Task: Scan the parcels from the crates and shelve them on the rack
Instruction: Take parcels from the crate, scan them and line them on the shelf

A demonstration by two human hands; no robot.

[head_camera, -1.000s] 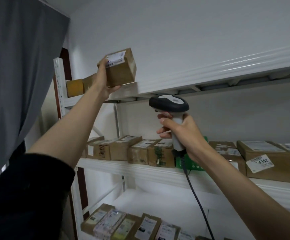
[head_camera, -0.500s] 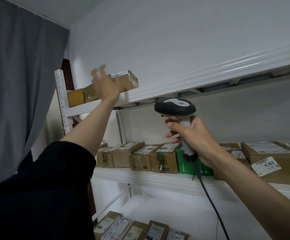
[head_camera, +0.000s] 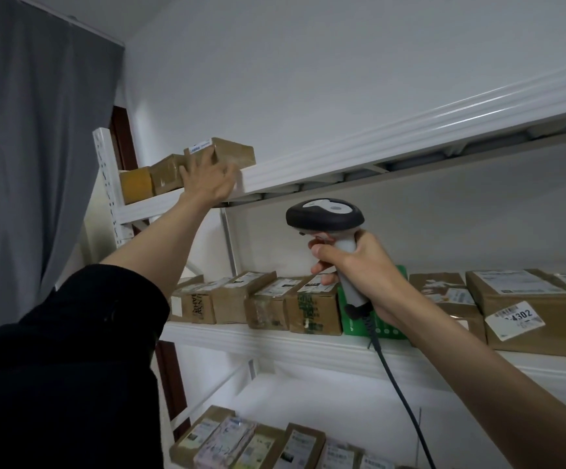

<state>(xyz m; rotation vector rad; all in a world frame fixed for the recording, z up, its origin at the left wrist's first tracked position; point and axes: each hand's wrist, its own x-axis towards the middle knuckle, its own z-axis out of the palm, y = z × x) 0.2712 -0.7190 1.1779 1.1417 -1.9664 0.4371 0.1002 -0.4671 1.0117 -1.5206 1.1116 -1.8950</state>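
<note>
A second earlier the left hand [head_camera: 207,179] had held the parcel [head_camera: 229,154] up in the air, tilted, just off the top shelf [head_camera: 342,160]. Half a second earlier the parcel was already lying flat on the shelf with the fingers spread over it. By this moment the parcel lay flat and level at the front lip of the top shelf, and the left hand had dropped lower, its straight fingers resting against the parcel's near face without curling round it. The right hand [head_camera: 356,265] had stayed wrapped round the grip of the barcode scanner [head_camera: 325,218], held below the top shelf with its cable [head_camera: 400,401] hanging down.

The parcel was a low brown carton with a white label at its upper left edge. It touched a second brown box [head_camera: 166,174] on its left, and a yellowish box [head_camera: 136,184] sat beyond that, against the white upright of the rack [head_camera: 105,177].

To the parcel's right the top shelf ran on with nothing visible along its front edge. The middle shelf [head_camera: 275,343] carried a close row of cartons [head_camera: 275,302] up to its front lip, and more parcels stood on the shelf below. A grey curtain [head_camera: 31,147] hung close on the left.
</note>
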